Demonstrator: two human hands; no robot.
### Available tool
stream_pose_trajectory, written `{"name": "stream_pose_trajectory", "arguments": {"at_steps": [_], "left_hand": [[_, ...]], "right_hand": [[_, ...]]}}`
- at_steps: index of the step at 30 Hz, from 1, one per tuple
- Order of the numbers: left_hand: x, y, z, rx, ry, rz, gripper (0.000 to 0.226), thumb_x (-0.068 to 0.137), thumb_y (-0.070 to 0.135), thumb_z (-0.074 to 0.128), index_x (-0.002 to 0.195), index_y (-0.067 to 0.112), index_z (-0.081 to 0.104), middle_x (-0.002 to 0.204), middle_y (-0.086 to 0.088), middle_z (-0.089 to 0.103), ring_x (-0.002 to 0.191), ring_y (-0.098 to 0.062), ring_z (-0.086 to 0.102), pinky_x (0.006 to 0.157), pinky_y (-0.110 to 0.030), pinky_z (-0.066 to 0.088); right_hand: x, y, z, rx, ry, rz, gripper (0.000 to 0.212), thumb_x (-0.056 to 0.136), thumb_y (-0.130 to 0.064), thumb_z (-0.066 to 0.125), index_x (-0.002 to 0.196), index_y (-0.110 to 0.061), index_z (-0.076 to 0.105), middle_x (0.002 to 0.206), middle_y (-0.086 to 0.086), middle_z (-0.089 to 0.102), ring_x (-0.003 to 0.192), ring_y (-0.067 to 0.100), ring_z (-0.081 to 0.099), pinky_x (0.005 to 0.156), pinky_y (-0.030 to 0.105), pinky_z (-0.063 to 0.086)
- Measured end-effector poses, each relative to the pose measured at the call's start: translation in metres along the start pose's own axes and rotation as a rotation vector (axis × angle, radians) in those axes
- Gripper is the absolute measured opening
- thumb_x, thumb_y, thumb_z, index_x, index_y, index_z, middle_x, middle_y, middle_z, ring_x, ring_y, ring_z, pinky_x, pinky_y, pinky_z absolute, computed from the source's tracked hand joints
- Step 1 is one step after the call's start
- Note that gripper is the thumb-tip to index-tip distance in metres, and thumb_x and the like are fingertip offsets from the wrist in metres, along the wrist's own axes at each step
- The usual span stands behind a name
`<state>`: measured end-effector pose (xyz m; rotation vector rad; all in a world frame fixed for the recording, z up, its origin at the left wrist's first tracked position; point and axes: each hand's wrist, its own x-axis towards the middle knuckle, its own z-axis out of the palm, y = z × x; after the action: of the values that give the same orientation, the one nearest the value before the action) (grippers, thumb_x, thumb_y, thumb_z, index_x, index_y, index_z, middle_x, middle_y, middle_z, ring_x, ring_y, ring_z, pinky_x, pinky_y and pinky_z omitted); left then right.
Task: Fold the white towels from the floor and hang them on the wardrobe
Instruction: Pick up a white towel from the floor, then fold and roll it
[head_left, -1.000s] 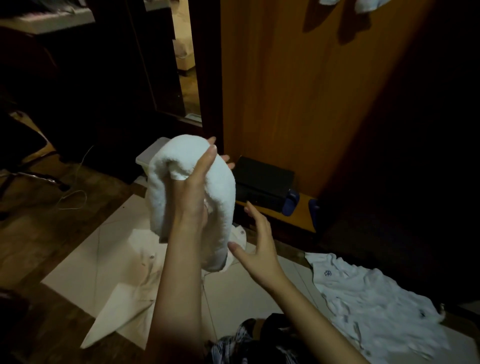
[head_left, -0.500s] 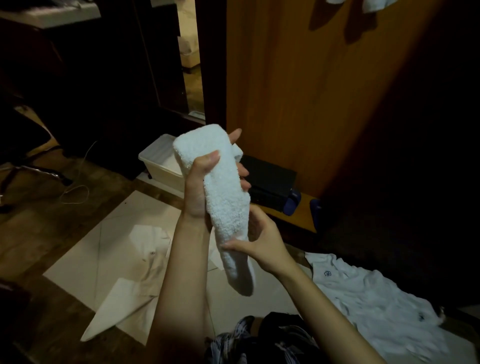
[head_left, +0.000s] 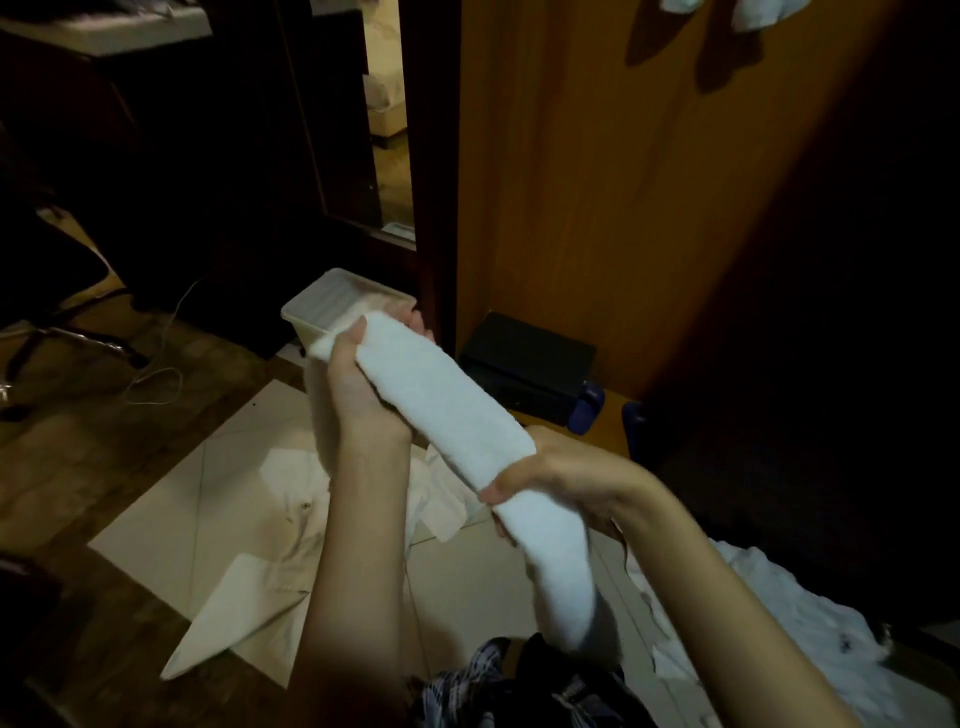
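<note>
A white towel (head_left: 447, 410), folded into a long narrow strip, slants from upper left to lower right in front of me. My left hand (head_left: 363, 395) grips its upper end, thumb on top and fingers behind. My right hand (head_left: 561, 478) holds it lower down, thumb across the front, and the loose tail hangs below. The wooden wardrobe (head_left: 623, 182) stands ahead, with two white cloths (head_left: 748, 10) hanging at its top edge.
Pale sheets (head_left: 171, 525) on the wood floor carry a beige shirt (head_left: 291, 525) and white garments (head_left: 779, 623). A plastic box (head_left: 332, 301), a black case (head_left: 524, 364) and blue slippers (head_left: 587, 410) sit by the wardrobe's foot. A chair base (head_left: 52, 338) is at left.
The towel went from a bundle over my left hand to a long narrow strip. My right hand took hold of it and drew the lower part down and right.
</note>
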<state>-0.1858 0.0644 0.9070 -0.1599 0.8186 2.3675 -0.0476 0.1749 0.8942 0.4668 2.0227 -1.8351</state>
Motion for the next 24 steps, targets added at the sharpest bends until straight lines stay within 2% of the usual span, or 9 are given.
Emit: {"name": "stream_pose_trajectory", "arguments": {"at_steps": [2, 5, 7, 9, 12, 14, 18, 22, 24], "left_hand": [[0.011, -0.008, -0.012, -0.139, 0.058, -0.159, 0.025, 0.097, 0.028, 0.044, 0.092, 0.007, 0.058, 0.083, -0.009, 0.068, 0.071, -0.019, 0.069, 0.061, -0.03, 0.054], [0.02, -0.024, -0.023, -0.219, 0.071, -0.313, 0.055, 0.093, 0.045, 0.046, 0.129, 0.004, 0.047, 0.117, -0.02, 0.062, 0.103, -0.031, 0.061, 0.093, -0.046, 0.046], [0.018, -0.038, -0.026, -0.13, 0.032, -0.392, 0.075, 0.088, 0.061, 0.044, 0.138, 0.006, 0.038, 0.126, -0.024, 0.058, 0.111, -0.037, 0.06, 0.092, -0.05, 0.045], [0.011, -0.053, -0.027, 0.01, -0.014, -0.443, 0.082, 0.084, 0.072, 0.04, 0.13, 0.005, 0.047, 0.119, -0.025, 0.063, 0.104, -0.039, 0.065, 0.085, -0.049, 0.049], [-0.006, -0.072, -0.023, 0.253, -0.001, -0.453, 0.072, 0.08, 0.075, 0.041, 0.106, 0.012, 0.063, 0.089, -0.016, 0.074, 0.08, -0.031, 0.072, 0.071, -0.041, 0.056], [-0.012, -0.081, -0.019, 0.294, -0.013, -0.495, 0.068, 0.074, 0.072, 0.049, 0.099, 0.011, 0.067, 0.079, -0.014, 0.073, 0.08, -0.029, 0.069, 0.077, -0.042, 0.055], [-0.007, -0.08, -0.016, 0.215, -0.048, -0.549, 0.064, 0.074, 0.062, 0.057, 0.103, 0.007, 0.07, 0.103, -0.017, 0.071, 0.106, -0.034, 0.062, 0.102, -0.049, 0.042], [0.001, -0.075, -0.01, 0.238, -0.124, -0.465, 0.023, 0.093, 0.03, 0.052, 0.101, 0.009, 0.061, 0.092, -0.007, 0.074, 0.101, -0.022, 0.063, 0.091, -0.038, 0.046], [0.002, -0.075, -0.004, 0.398, -0.136, -0.464, 0.023, 0.095, 0.034, 0.051, 0.102, 0.016, 0.064, 0.091, 0.0, 0.074, 0.096, -0.018, 0.063, 0.087, -0.037, 0.045]], "right_hand": [[-0.004, -0.008, -0.006, 0.119, -0.084, 0.12, 0.033, 0.074, -0.01, 0.071, 0.103, -0.016, 0.055, 0.083, 0.01, 0.063, 0.065, 0.019, 0.063, 0.059, 0.029, 0.055], [-0.002, -0.009, -0.011, 0.294, -0.065, 0.218, 0.032, 0.069, -0.012, 0.068, 0.098, -0.006, 0.057, 0.071, 0.012, 0.063, 0.057, 0.02, 0.061, 0.054, 0.03, 0.054], [0.0, -0.011, -0.012, 0.357, -0.016, 0.237, 0.028, 0.073, -0.01, 0.07, 0.096, -0.003, 0.057, 0.064, 0.009, 0.064, 0.053, 0.016, 0.062, 0.052, 0.026, 0.054], [0.006, -0.013, -0.013, 0.41, 0.093, 0.227, 0.025, 0.081, -0.011, 0.065, 0.102, -0.001, 0.056, 0.062, 0.007, 0.065, 0.052, 0.015, 0.062, 0.051, 0.025, 0.054], [0.018, -0.015, -0.017, 0.494, 0.192, 0.251, 0.034, 0.085, -0.014, 0.061, 0.116, -0.001, 0.053, 0.085, 0.014, 0.066, 0.075, 0.023, 0.064, 0.067, 0.034, 0.056], [0.021, -0.015, -0.021, 0.491, 0.193, 0.288, 0.035, 0.082, -0.018, 0.064, 0.113, -0.004, 0.057, 0.099, 0.016, 0.064, 0.091, 0.028, 0.061, 0.079, 0.04, 0.052], [0.018, -0.009, -0.028, 0.387, 0.116, 0.291, 0.019, 0.082, -0.015, 0.064, 0.098, -0.006, 0.062, 0.076, 0.009, 0.068, 0.069, 0.019, 0.066, 0.064, 0.031, 0.055], [0.015, 0.01, -0.027, 0.274, 0.083, 0.143, 0.032, 0.082, -0.018, 0.067, 0.111, -0.008, 0.055, 0.082, 0.008, 0.068, 0.07, 0.014, 0.067, 0.063, 0.027, 0.055], [0.015, 0.024, -0.026, 0.279, 0.095, 0.048, 0.046, 0.073, -0.021, 0.077, 0.112, -0.008, 0.056, 0.087, 0.008, 0.068, 0.077, 0.016, 0.067, 0.071, 0.03, 0.056]]}}
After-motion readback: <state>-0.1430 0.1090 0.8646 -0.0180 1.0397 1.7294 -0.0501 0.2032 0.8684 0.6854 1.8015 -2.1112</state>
